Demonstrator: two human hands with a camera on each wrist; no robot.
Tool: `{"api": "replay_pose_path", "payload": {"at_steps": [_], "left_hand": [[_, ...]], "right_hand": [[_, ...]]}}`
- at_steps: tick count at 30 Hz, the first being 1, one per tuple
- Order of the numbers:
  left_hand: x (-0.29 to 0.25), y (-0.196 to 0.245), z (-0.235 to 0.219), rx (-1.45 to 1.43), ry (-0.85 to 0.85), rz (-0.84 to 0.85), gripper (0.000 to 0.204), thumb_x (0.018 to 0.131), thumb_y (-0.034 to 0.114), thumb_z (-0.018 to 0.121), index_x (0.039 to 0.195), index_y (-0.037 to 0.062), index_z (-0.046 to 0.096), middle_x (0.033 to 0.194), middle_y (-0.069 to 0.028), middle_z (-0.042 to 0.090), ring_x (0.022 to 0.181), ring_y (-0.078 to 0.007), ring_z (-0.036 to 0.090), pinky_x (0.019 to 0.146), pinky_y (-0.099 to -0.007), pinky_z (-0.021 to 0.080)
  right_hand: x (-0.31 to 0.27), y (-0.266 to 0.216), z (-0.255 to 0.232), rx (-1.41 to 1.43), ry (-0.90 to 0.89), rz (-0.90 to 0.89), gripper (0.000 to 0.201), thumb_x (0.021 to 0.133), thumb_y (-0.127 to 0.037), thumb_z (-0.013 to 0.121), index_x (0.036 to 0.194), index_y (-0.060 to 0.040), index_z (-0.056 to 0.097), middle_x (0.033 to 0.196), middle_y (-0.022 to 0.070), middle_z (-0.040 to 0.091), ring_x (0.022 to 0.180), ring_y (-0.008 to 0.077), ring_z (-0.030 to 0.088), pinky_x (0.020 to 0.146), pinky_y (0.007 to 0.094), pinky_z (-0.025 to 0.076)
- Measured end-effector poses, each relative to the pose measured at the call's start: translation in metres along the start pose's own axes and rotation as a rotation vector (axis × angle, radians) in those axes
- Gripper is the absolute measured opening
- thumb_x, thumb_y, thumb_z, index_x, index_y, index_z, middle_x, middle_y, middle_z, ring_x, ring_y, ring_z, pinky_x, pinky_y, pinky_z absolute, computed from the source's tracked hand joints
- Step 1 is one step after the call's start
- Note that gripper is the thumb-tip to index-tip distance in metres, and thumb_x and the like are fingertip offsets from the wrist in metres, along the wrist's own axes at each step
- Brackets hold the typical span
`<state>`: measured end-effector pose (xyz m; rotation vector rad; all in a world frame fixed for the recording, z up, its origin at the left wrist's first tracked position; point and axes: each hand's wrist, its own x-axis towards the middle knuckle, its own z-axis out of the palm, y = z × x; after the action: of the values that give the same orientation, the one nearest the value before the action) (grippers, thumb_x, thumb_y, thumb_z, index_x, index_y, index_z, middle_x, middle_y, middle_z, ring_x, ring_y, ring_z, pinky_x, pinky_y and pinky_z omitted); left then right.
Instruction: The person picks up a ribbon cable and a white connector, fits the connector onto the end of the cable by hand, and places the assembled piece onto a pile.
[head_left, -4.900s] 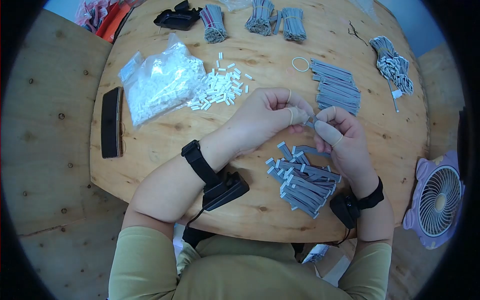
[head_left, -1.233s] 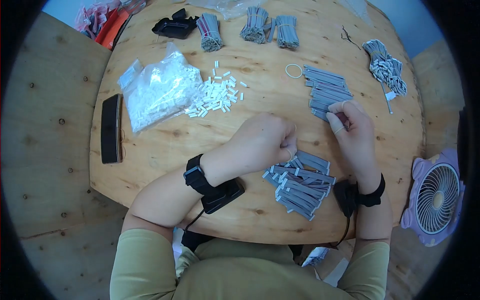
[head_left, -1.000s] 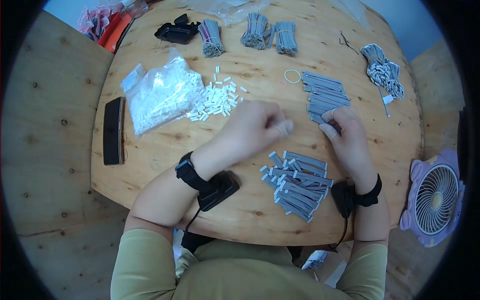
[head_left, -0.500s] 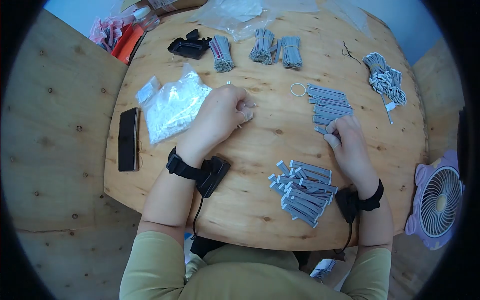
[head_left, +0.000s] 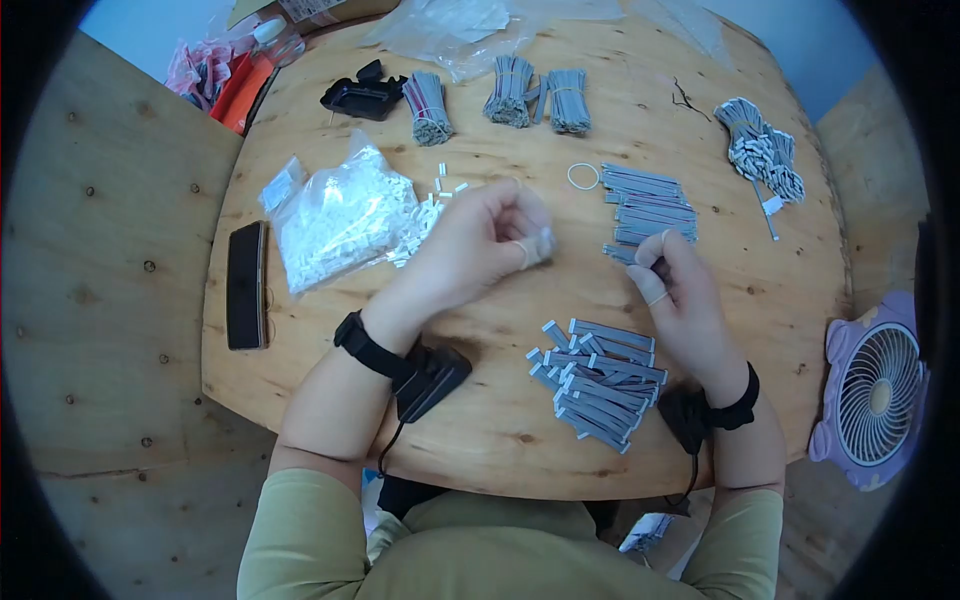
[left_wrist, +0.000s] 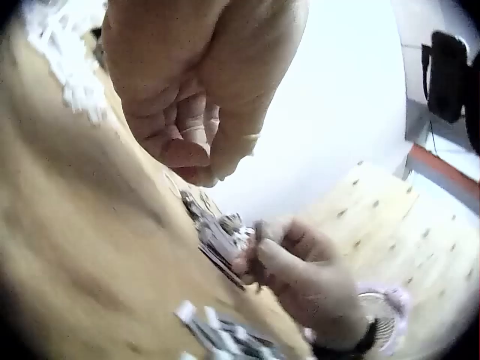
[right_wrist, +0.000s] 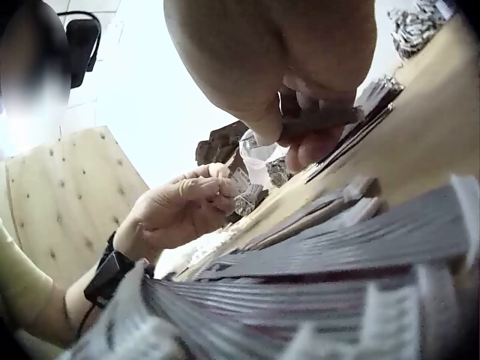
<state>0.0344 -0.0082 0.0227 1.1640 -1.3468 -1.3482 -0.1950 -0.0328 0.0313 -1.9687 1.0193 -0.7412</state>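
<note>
My right hand (head_left: 685, 300) pinches a short grey ribbon cable (head_left: 618, 253) between thumb and forefinger, beside the stack of flat ribbon cables (head_left: 650, 205). In the right wrist view this cable (right_wrist: 322, 120) crosses under the curled fingers. My left hand (head_left: 490, 240), thumb and fingertips together, is over the table between the loose white connectors (head_left: 418, 232) and the right hand. A small white connector (right_wrist: 223, 175) shows at its fingertips in the right wrist view. Pale finger cots cover some fingertips. Nearer the body lies a heap of ribbon cables with white ends (head_left: 600, 385).
A clear bag of white connectors (head_left: 345, 225) lies left, beside a phone (head_left: 247, 285). Tied cable bundles (head_left: 510, 92) and a black tray (head_left: 362, 95) stand at the back. A rubber band (head_left: 583, 177) lies near the stack; a purple fan (head_left: 875, 395) is at right.
The left hand let go of a cable over the heap, reached to the white connectors and has come back rightward. The right hand took a cable from the stack and drew it slightly nearer.
</note>
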Motion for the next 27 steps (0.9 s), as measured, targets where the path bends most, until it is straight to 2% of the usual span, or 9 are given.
{"api": "replay_pose_path", "payload": {"at_steps": [2,5,7,17,27], "left_hand": [[0.0,-0.007,0.009,-0.137,-0.059,-0.01,0.013,0.077,0.001,0.06,0.086,0.0041,0.052,0.077,0.0011,0.055,0.071,-0.005,0.051,0.064,-0.0197,0.043],[0.002,-0.02,0.017,-0.221,-0.104,0.01,0.011,0.078,0.001,0.058,0.086,0.0039,0.052,0.078,0.0025,0.054,0.071,-0.0046,0.051,0.067,-0.0182,0.043],[0.003,-0.024,0.02,-0.238,-0.131,0.034,0.01,0.078,0.001,0.058,0.086,0.0035,0.052,0.078,0.0028,0.054,0.072,-0.0043,0.051,0.067,-0.0178,0.043],[0.0,-0.016,0.034,-0.138,-0.148,-0.156,0.018,0.081,0.013,0.057,0.094,-0.0008,0.056,0.081,-0.0023,0.058,0.07,-0.0063,0.052,0.066,-0.0194,0.044],[-0.002,-0.017,0.04,-0.22,-0.145,-0.162,0.019,0.081,0.016,0.058,0.092,-0.0001,0.057,0.079,-0.0019,0.059,0.068,-0.0056,0.052,0.063,-0.019,0.044]], "right_hand": [[0.0,0.002,0.004,0.404,-0.077,0.226,0.008,0.079,0.002,0.05,0.084,-0.0023,0.046,0.078,0.0043,0.047,0.07,0.0132,0.053,0.059,0.0234,0.043],[0.002,0.0,0.001,0.525,-0.15,0.383,0.01,0.08,0.003,0.049,0.089,-0.0019,0.049,0.082,0.0021,0.049,0.067,0.0072,0.054,0.058,0.0203,0.044],[0.004,-0.001,-0.001,0.532,-0.174,0.416,0.012,0.079,0.002,0.05,0.09,-0.0018,0.05,0.08,0.0018,0.05,0.066,0.0074,0.054,0.057,0.0201,0.044],[0.004,0.0,-0.003,0.622,-0.275,0.562,0.007,0.077,-0.005,0.055,0.084,-0.0043,0.052,0.068,-0.001,0.051,0.059,0.0049,0.048,0.055,0.0178,0.041],[0.003,-0.002,0.0,0.603,-0.321,0.525,0.007,0.078,-0.007,0.056,0.084,-0.0048,0.053,0.069,-0.002,0.051,0.061,0.0048,0.048,0.055,0.0179,0.04]]}}
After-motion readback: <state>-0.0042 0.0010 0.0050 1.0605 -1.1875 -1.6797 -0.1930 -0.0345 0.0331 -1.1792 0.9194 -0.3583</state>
